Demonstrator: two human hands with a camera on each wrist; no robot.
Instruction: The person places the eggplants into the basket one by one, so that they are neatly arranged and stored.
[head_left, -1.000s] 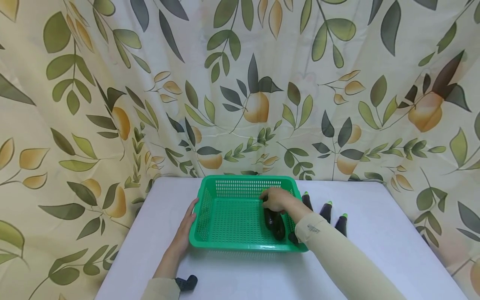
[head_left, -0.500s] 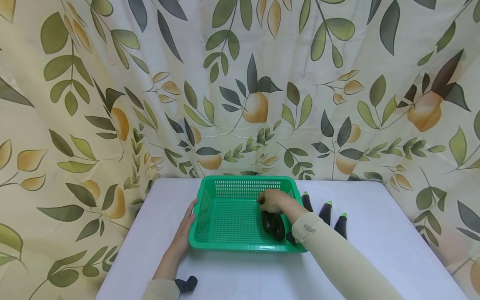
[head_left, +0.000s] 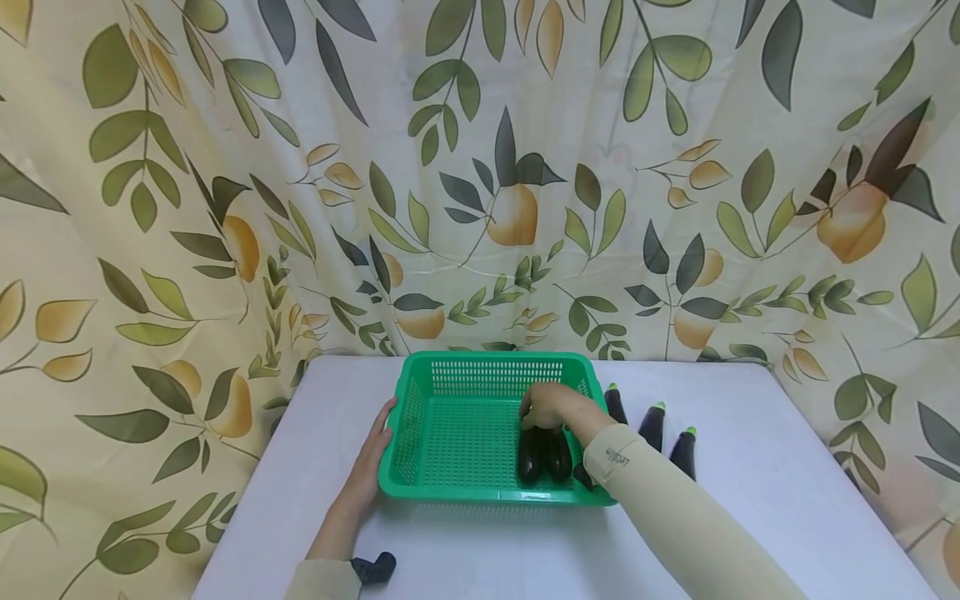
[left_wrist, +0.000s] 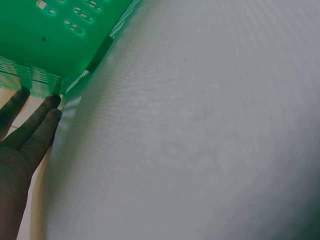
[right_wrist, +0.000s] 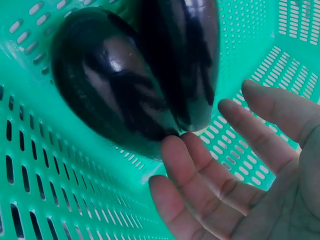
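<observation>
- Resting straight-fingered against the green basket, the left hand grips nothing.
- The right hand, fingers loosely spread, empty, is at two eggplants lying inside, side by side.
- Lifting fingertips away gently should keep them aligned.

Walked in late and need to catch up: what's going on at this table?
A person is handling eggplants in a green basket on a white-covered table. Their right hand is at the far ends of two eggplants lying side by side inside, fingers loosely bent and not wrapped round either. The left hand rests against the basket's left side. Three more eggplants lie outside, to the basket's right, partly hidden by the right sleeve.
</observation>
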